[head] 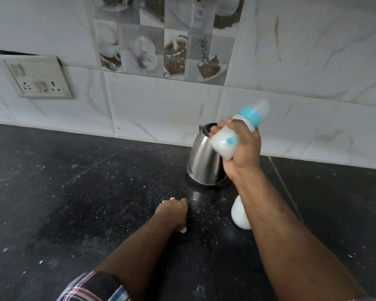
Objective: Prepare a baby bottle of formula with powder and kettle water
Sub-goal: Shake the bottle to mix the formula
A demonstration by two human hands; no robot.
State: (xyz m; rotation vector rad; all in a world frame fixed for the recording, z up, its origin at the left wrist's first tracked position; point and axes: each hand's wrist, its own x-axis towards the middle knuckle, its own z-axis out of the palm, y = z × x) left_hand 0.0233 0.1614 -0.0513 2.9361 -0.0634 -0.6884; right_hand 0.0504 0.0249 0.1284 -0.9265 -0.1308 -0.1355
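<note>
Right hand [240, 148] clamps the capped, milky bottle [232, 135], tilted above the kettle [204, 161]; light, smooth plastic, best held mid-body. Left hand [174, 213] rests relaxed on the bench [74, 192].

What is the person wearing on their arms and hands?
Both hands, left hand and right hand, are bare: no gloves, and no rings or watch that I can see. The left arm has a plaid sleeve in dark blue, red and white, ending near the elbow.
</note>
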